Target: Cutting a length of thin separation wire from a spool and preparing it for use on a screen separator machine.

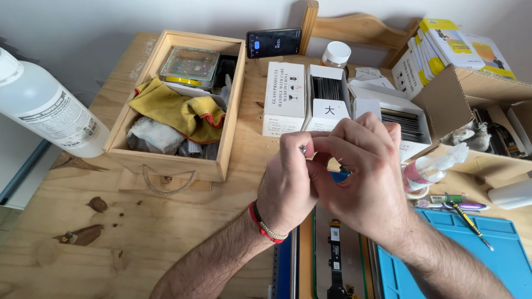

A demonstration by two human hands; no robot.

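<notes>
Both hands, left hand and right hand, hide a small part (unidentifiable).

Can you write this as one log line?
left hand: pinching small metal part | right hand: touching left hand | below: blue mat

Both hands, left hand and right hand, bunch together, hiding whatever small metal piece they pinch; bottle cut off left.

cloth yellow, red-edged | mat blue | bracelet red | bottle white
</notes>
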